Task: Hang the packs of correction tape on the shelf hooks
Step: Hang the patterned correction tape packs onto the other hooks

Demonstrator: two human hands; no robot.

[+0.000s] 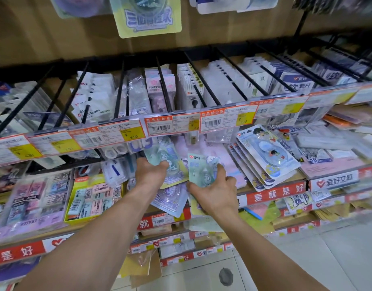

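My left hand (149,172) grips a green correction tape pack (166,156) that lies on the shelf under the price rail. A second green pack (200,172) is held upright in my right hand (215,191), fingers curled round its lower edge. Purple packs (173,199) lie below both hands. A fan of blue cartoon packs (269,153) rests on the shelf to the right. Black shelf hooks (163,85) jut out above, most of them loaded with hanging packs.
A rail of orange price tags (172,124) runs in front of the hooks. Eraser boxes (90,198) fill the shelf at left. A large yellow-edged pack (148,15) hangs higher up. Ruler packs (319,152) are piled at right. Tiled floor lies below.
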